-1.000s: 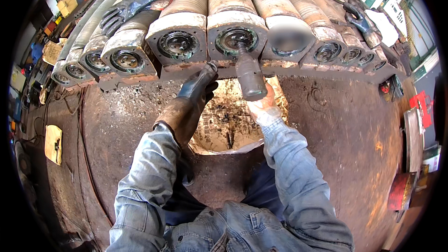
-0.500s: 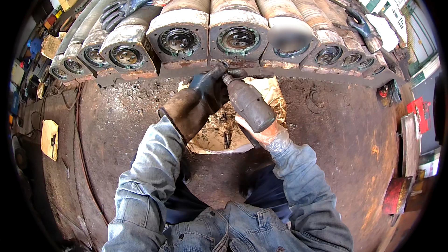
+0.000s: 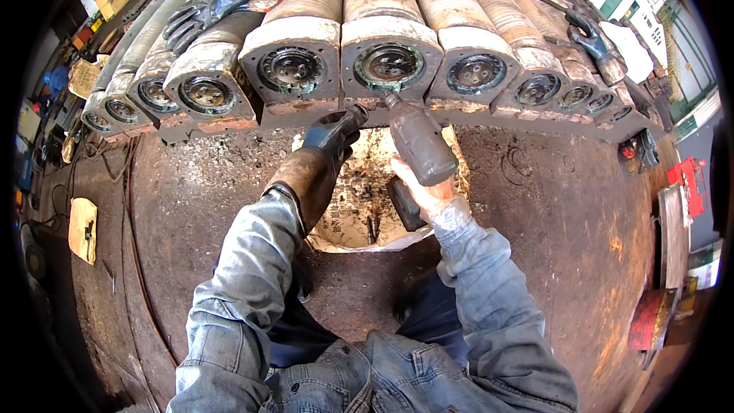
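Observation:
My right hand is closed round the handle of a dark, grimy cordless power driver. The driver's narrow nose points away from me, at the lower edge of the middle cylinder's end ring; whether it touches cannot be told. To its left, apart from it, my left hand wears a dark work glove with a brown cuff. Its fingers are curled in, and what they hold, if anything, is hidden. Beneath both hands lies a dirty, pale sheet with dark debris and a small dark rod-like piece on it.
Ribbed cylinders with square end blocks lie side by side across the front. A blue glove rests on them at left, another at right. A hose runs along the floor at left, near a yellowish sheet.
The driver has moved right and forward, away from my left hand, its nose now by the middle cylinder's end. My left hand has drawn slightly left.

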Motion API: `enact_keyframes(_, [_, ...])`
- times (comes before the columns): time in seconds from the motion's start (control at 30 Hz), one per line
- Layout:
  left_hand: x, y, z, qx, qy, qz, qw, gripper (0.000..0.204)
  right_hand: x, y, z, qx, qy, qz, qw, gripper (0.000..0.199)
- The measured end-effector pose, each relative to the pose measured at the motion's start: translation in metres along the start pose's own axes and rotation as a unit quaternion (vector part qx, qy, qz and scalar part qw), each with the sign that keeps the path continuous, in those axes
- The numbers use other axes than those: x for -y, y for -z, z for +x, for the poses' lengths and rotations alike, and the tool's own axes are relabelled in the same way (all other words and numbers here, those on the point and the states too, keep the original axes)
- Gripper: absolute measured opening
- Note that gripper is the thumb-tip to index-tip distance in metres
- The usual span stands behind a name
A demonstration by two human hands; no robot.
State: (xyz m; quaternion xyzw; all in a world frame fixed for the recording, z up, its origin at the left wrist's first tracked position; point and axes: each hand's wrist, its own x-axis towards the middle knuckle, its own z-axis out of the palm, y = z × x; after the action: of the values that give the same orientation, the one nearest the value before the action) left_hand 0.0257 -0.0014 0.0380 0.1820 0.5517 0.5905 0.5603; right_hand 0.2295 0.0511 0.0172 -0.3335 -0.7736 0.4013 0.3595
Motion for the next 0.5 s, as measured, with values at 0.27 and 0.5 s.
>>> enact_keyframes(0.27, [0.012, 0.019, 0.022, -0.008, 0.017, -0.026, 0.999, 0.067, -0.029, -0.037, 0.023, -0.037, -0.107, 0.143, 0.983, 0.045])
enact_keyframes(0.5, [0.003, 0.016, 0.008, 0.013, 0.017, -0.022, 1.000, 0.058, -0.026, -0.056, 0.034, -0.072, -0.118, 0.178, 0.974, 0.034])
